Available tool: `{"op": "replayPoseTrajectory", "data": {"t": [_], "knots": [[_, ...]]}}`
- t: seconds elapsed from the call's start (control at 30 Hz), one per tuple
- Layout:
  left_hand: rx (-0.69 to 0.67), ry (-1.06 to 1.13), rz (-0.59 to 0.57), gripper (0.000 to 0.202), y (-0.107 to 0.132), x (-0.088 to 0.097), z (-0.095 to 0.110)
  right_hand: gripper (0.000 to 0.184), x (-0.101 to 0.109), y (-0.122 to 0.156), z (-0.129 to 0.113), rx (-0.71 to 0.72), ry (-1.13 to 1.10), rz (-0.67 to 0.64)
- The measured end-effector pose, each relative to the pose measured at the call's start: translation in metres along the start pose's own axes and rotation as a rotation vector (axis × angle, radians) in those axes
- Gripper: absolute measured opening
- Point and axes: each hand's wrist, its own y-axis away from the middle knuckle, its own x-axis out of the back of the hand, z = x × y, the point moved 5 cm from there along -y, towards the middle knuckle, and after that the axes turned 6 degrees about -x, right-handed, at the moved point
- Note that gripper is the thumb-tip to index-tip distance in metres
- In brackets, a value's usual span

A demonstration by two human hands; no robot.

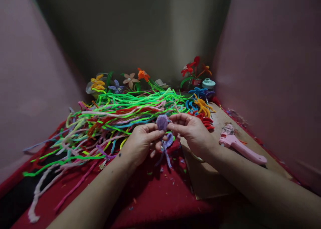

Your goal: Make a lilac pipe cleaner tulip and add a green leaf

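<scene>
Between my two hands is a purple pipe cleaner flower, with one filled petal at the top and an open loop and loose ends hanging below. My left hand pinches it from the left, just under the upper petal. From the right, my right hand pinches the petal's edge, thumb and forefinger together. A small pinkish-blue bit shows at the right fingertips, too small to name. Behind the hands lies a big heap of pipe cleaners, mostly green, pink and white.
On the right, a pink glue gun lies on a brown board. Finished pipe cleaner flowers stand along the back wall, near a light-blue round container. Fuzz scraps dot the red cloth. Walls rise on both sides.
</scene>
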Motion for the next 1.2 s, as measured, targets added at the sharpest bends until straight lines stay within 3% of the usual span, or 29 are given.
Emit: {"op": "replayPoseTrajectory", "data": {"t": [0.17, 0.3, 0.43, 0.5, 0.6, 0.77, 0.87, 0.97, 1.1, 1.2], "knots": [[-0.038, 0.030, 0.005, 0.014, -0.001, 0.004, 0.004, 0.023, 0.023, 0.017, -0.057, 0.148, 0.104, 0.117], [-0.006, 0.021, -0.001, 0.015, -0.001, 0.003, 0.005, 0.023, 0.073, 0.054, -0.095, 0.380, 0.432, 0.307], [-0.001, 0.015, -0.012, 0.016, -0.001, 0.002, 0.004, 0.042, 0.139, 0.085, -0.075, 0.268, 1.179, 0.499], [0.028, -0.013, -0.026, 0.017, -0.001, 0.002, 0.002, 0.048, 0.162, 0.092, -0.054, 0.150, 1.423, 0.501], [0.057, -0.038, -0.077, 0.018, 0.000, -0.001, -0.001, 0.047, 0.169, 0.093, -0.025, 0.075, 1.565, 0.381], [0.058, 0.025, -0.141, 0.020, 0.004, -0.007, 0.004, 0.041, 0.158, 0.088, -0.013, 0.163, 1.750, 0.503], [0.062, 0.049, -0.143, 0.017, 0.004, -0.008, 0.007, 0.035, 0.160, 0.088, -0.010, 0.223, 1.751, 0.496], [0.037, 0.075, -0.122, 0.013, 0.003, -0.007, 0.010, 0.036, 0.164, 0.095, -0.015, 0.340, 1.609, 0.525], [0.017, 0.104, -0.092, 0.010, 0.002, -0.005, 0.010, 0.033, 0.170, 0.111, -0.030, 0.372, 1.046, 0.717], [0.035, 0.091, -0.067, 0.008, 0.003, -0.004, 0.010, 0.031, 0.163, 0.114, -0.034, 0.238, 0.533, 0.760]]}}
